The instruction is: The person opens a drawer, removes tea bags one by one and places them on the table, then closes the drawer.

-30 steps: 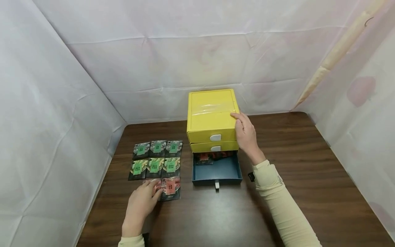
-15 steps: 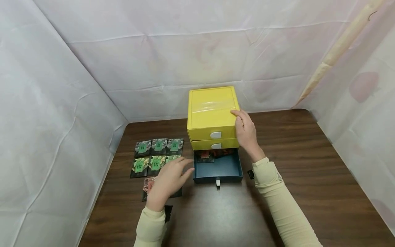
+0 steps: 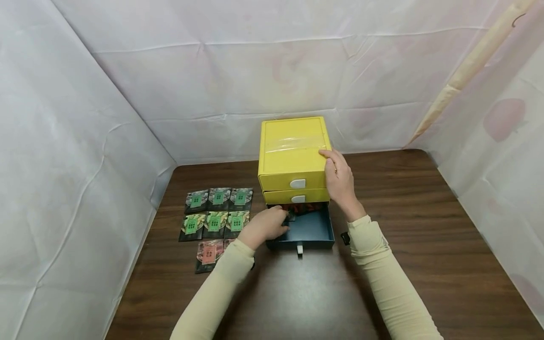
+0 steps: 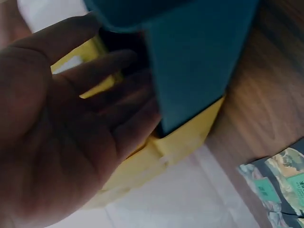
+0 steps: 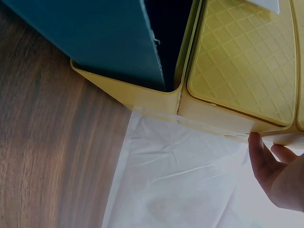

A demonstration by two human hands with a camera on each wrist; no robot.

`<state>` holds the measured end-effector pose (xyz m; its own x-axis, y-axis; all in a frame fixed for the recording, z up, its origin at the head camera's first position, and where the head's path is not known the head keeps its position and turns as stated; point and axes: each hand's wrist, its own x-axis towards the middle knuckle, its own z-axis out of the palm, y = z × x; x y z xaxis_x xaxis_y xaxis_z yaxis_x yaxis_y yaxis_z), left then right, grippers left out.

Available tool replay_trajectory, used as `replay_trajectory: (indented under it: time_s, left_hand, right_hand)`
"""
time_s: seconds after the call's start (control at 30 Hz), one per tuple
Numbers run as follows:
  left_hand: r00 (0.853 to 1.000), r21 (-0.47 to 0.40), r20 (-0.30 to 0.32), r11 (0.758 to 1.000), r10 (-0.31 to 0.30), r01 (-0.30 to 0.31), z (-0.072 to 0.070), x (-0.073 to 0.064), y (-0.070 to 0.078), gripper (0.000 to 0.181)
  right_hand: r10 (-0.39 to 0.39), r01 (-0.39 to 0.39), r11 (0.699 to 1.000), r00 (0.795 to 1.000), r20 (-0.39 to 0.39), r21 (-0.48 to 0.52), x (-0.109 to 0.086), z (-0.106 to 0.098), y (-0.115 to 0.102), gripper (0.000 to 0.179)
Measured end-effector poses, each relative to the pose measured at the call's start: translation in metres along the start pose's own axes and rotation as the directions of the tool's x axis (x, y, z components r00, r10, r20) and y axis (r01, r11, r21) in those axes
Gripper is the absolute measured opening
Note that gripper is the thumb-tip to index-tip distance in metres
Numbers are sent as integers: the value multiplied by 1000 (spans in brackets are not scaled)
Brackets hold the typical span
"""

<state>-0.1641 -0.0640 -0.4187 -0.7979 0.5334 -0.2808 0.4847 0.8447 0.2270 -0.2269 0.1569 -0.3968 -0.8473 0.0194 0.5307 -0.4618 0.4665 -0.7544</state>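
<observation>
The person wears wrinkled pale-yellow sleeves [image 3: 391, 283], a small black piece [image 3: 345, 238] at each wrist, hands [image 3: 340, 184] bare.

Pale, creased sheets [image 3: 272, 80] around three sides of a wood-grain table [image 3: 425, 245] suggest a makeshift booth.

left hand [image 3: 265, 225] | right hand [image 3: 341, 184] | fingers [image 4: 102, 67] loosely extended | both arms [image 3: 391, 278] forward

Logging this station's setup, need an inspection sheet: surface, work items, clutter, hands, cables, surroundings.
Surface: brown wood-grain table.
Work items: yellow drawer box, blue bottom drawer pulled out; packets in three rows to its left, nearest row partly sleeve-covered.
Clutter: nothing seen.
Hands: left hand at the drawer's left side, fingertips hidden; right hand touches the box's right edge.
Cables: none certain; line at left may be a crease.
Surroundings: pale sheets behind and both sides.
</observation>
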Motion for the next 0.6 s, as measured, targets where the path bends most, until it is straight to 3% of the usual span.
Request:
replay_trajectory:
  time_s: [0.1,0.2,0.37,0.6]
  left_hand:
    - [998,70,53,997,-26,22,7,15,-2,40]
    - [997,159,57,987,-42,33,16,29,-2,38]
    - [992,264,80,961,-102,77,30,44,-1,13]
    - [989,278,68,954,-135,111,28,53,2,8]
  right_hand:
    - [2,-2,1000,1000,-4,-6,0,0,0,44]
    - [8,-8,1000,1000,-8,-8,-1,-1,2,46]
    - [29,-29,1000,1000,13,4,-6,-1,2,46]
    - [-15,15,1000,1000,11,10,-1,0,0,46]
